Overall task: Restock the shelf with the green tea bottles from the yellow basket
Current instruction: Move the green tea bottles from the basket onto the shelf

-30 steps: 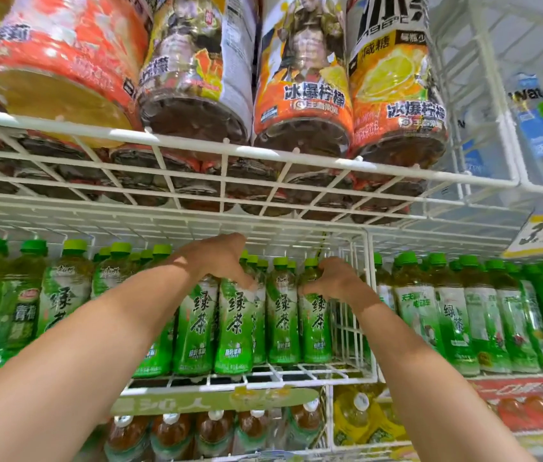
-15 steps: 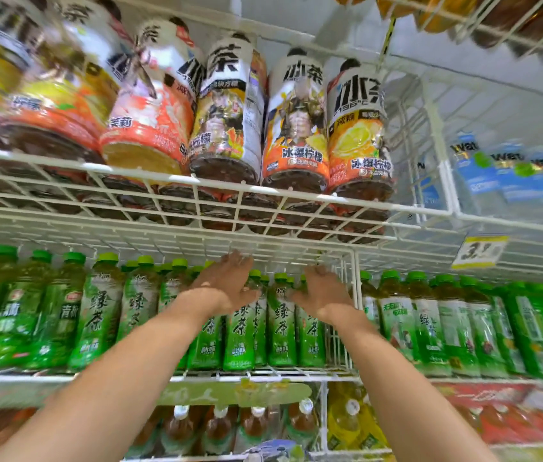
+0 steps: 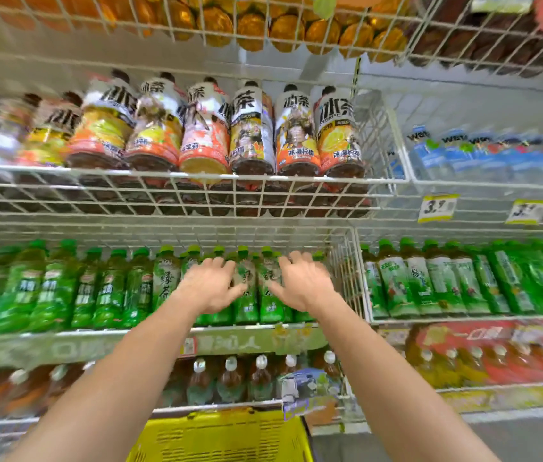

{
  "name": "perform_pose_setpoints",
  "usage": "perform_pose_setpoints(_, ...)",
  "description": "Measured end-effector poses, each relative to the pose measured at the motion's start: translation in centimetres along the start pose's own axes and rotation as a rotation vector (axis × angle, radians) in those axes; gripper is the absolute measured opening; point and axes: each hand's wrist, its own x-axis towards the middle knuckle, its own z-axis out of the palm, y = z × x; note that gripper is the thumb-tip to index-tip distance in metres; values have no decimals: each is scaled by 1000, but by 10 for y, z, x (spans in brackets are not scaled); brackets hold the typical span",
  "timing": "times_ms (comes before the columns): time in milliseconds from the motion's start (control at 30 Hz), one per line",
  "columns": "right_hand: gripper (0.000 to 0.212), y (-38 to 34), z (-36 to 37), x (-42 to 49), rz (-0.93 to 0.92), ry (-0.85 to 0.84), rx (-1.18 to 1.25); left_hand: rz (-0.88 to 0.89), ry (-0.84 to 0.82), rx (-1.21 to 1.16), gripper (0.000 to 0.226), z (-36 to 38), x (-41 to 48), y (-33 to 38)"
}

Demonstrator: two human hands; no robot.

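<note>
Pulled my hands back off the caps [image 3: 243, 251] | left hand [image 3: 208, 286], right hand [image 3: 303, 283] spread, gripping nothing | green tea bottles [image 3: 247, 303] stood upright on shelf [image 3: 97, 333], caps up | wire divider [image 3: 346, 278] beside right hand | yellow basket [image 3: 223, 438] below

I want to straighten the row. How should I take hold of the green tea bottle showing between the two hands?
Grip the green tea bottle at its narrow neck, just under the green cap, coming from the front. It stands upright, packed between neighbours, so its sides are probably blocked, and the wire shelf hangs close above.
</note>
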Motion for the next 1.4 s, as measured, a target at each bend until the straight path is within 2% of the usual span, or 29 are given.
perform_pose_setpoints(167, 68, -60, 8, -9, -81, 4, 40, -64, -7, -9, 71, 14, -42, -35)
perform_pose_setpoints(367, 70, -117, 23, -21, -146, -27, 93, -127, 5, 1, 68, 29, -92, -73)
perform_pose_setpoints(567, 66, -137, 71, -64, -168, -101, 167, -110, -48, -76, 66, 77, -133, -74)
perform_pose_setpoints(733, 66, -129, 130, -108, -95, -247, 199, -67, -147, -123, 61, 141, -153, -48)
perform_pose_setpoints(933, 67, -118, 209, -151, 1, -480, 209, -55, -350, -195, 64, 228, -168, -5)
perform_pose_setpoints(1100, 72, -110, 277, -173, 91, -621, 234, -81, -531, -239, 68, 305, -181, 20)
perform_pose_setpoints(1267, 66, -104, 348, -194, 166, -739, 228, -128, -688, -280, 69, 378, -185, 26)
perform_pose_setpoints(1400, 69, -103, 391, -209, 221, -848, 234, -199, -772, -340, 70, 421, -185, 31)
